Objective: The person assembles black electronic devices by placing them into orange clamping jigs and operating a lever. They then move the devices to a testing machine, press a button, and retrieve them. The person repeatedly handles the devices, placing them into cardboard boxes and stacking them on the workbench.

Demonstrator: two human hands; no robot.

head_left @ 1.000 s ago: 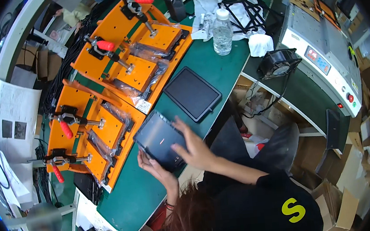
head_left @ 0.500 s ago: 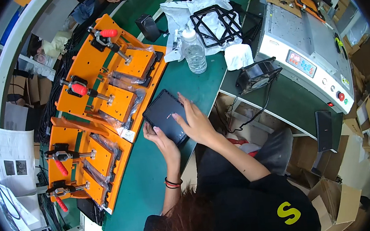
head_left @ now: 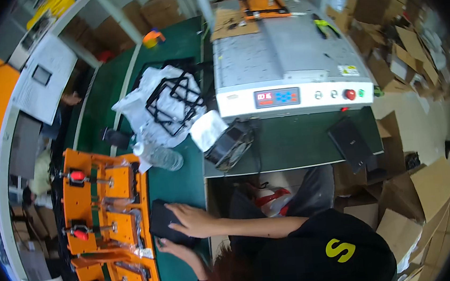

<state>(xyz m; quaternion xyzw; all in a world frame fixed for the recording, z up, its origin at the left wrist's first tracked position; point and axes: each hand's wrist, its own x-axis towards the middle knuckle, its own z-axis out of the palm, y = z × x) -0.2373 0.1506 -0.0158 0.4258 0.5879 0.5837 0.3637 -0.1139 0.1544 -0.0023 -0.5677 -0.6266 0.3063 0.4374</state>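
Note:
A black, flat rectangular panel with a raised rim (head_left: 160, 215) lies at the green table's front edge, beside the orange clamp fixtures. My right hand (head_left: 194, 222) rests across its face with fingers stretched out, covering much of the right side. Along the panel's near edge, my left hand (head_left: 178, 248) grips it with bent fingers; part of that hand is dim and hidden. The nearest orange fixture (head_left: 120, 229) has red-handled toggle clamps, and film-wrapped parts sit under its orange blocks.
A clear bottle (head_left: 165, 159) lies beyond the panel, near black frames (head_left: 171, 105) on white cloth. A black fan-like device (head_left: 229, 146) sits right of these. The grey machine (head_left: 296, 99) with a control panel stands behind a black box (head_left: 351, 143). Cardboard boxes (head_left: 420, 198) fill the right.
The view has swung right, so the fixtures and hands appear further left and lower. My right hand now lies flatter across the panel, and my left stays at its edge.

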